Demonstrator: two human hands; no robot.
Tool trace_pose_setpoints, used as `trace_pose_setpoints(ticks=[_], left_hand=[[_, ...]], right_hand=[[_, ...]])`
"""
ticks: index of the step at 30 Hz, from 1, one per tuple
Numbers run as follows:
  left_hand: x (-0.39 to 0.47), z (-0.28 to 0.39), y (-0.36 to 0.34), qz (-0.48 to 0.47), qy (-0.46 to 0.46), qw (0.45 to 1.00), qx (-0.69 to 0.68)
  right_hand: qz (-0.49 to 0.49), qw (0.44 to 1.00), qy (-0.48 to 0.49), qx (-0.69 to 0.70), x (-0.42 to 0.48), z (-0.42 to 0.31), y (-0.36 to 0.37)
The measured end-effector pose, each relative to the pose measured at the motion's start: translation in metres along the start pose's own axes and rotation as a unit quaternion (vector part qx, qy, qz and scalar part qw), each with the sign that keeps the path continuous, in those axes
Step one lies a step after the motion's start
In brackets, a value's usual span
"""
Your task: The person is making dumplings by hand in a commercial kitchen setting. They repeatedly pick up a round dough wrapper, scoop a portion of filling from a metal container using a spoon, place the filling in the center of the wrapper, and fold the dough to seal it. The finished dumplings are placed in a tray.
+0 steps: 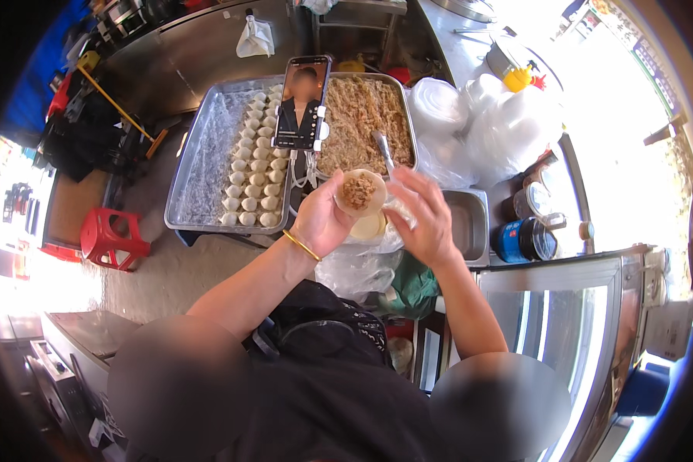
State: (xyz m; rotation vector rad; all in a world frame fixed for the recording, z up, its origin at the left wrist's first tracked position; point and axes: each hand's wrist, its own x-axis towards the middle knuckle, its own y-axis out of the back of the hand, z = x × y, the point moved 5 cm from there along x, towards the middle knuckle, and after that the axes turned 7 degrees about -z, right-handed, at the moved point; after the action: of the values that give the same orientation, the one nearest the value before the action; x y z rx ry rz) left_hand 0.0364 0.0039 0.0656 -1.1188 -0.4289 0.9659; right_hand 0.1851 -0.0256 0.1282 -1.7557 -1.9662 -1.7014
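My left hand [325,215] holds a round dumpling wrapper [376,202] with a mound of meat filling [358,191] on it. Just to its right is my right hand [424,213], fingers spread and slightly blurred, with nothing plainly held. A metal spatula or spoon [384,151] rests in the large tray of filling [413,124], its lower end close to my right fingers. More flat wrappers [367,227] lie below the held one, on clear plastic. Rows of folded dumplings [259,166] stand in a floured metal tray [173,196] on the left.
A phone [302,104] on a holder stands between the trays. To the right are bagged white containers [439,107], an empty steel pan [484,228] and a blue-labelled jar [525,239]. A red plastic stool [112,237] stands on the floor at left.
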Motion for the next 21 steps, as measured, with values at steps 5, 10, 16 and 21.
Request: trace_pose_setpoints(ticks=[5, 10, 16, 21], left_hand=[[-0.023, -0.006, 0.000, -0.141, 0.038, 0.989, -0.029], [-0.059, -0.002, -0.006, -0.138, 0.064, 0.988, 0.023], [-0.099, 0.009, 0.011, -0.087, 0.056, 0.991, 0.088], [-0.132, 0.008, 0.027, -0.063, 0.054, 0.991, 0.108]], right_hand=[[0.013, 0.996, 0.080, -0.033, -0.015, -0.049, -0.023], [0.023, 0.994, 0.102, -0.036, -0.014, -0.081, -0.027], [0.052, 0.997, 0.048, 0.017, -0.026, -0.119, -0.041], [0.042, 0.998, -0.011, 0.051, -0.041, -0.141, -0.056]])
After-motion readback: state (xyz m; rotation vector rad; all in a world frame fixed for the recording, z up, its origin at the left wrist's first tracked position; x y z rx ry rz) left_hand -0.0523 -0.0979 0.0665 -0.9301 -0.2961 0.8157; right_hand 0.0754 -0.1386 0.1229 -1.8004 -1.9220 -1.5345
